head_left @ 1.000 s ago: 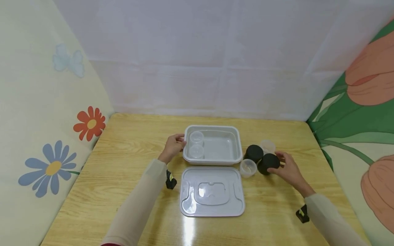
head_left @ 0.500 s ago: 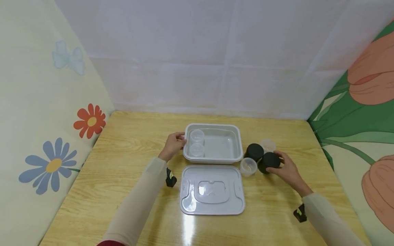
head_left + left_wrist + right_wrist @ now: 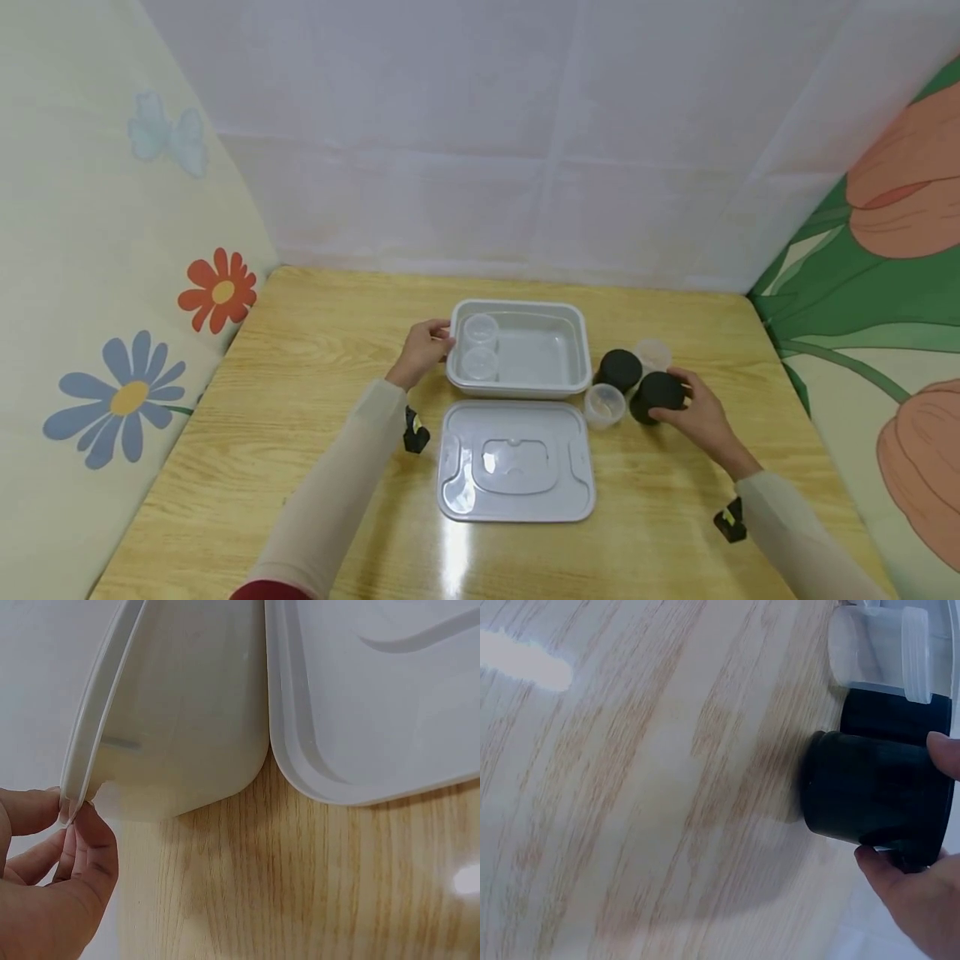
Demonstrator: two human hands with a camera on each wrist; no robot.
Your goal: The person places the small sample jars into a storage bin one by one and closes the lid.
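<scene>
With thumb and fingers, my left hand [image 3: 52, 870] pinches the left rim of a pale grey plastic box [image 3: 540, 389]. Inside the box, two clear lidded cups [image 3: 481, 364] stand along its left end. My right hand [image 3: 703, 417] grips a black lidded jar [image 3: 874, 791] round its top. In the head view a second black jar [image 3: 620, 367] stands just behind and left of it. Two more translucent cups stand by the jars: the near cup [image 3: 604, 406] in front and the far cup [image 3: 653, 354] behind.
A grey box lid [image 3: 516, 462] lies flat on the wooden table [image 3: 337, 333], directly in front of the box. A white cloth [image 3: 495, 208] hangs behind the table. Flower-printed panels flank both sides.
The camera view shifts slightly. Both hands keep their holds, and the black jar in my right hand has hardly moved.
</scene>
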